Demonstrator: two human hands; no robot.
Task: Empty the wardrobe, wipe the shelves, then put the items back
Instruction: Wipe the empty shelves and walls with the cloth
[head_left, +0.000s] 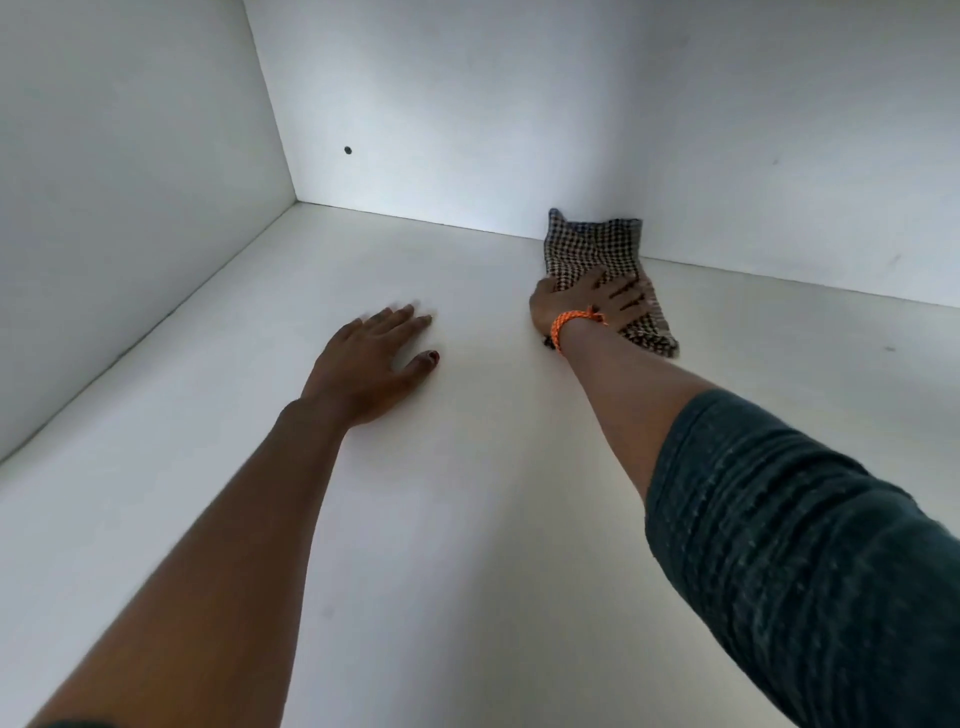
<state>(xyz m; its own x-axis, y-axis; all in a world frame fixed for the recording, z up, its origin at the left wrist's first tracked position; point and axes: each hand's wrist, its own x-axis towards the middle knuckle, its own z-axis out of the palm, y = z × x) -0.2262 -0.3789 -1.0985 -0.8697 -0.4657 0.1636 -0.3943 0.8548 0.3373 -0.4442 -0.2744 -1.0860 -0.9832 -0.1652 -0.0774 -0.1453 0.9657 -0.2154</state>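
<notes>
The white wardrobe shelf (467, 493) is carrying only a checked cloth (592, 249), lying at about one o'clock with its far edge touching the back wall (519, 104); the right hand (587, 304) is pressing flat on the cloth's near part, its grip released with fingers spread, an orange cord bracelet (571, 322) sitting at the wrist; the left hand (374, 358) is resting palm-down on the bare shelf at eleven o'clock, grip released and grasping nothing; a small dark hole (347, 150) is showing in the back wall near the left side panel (130, 208).
</notes>
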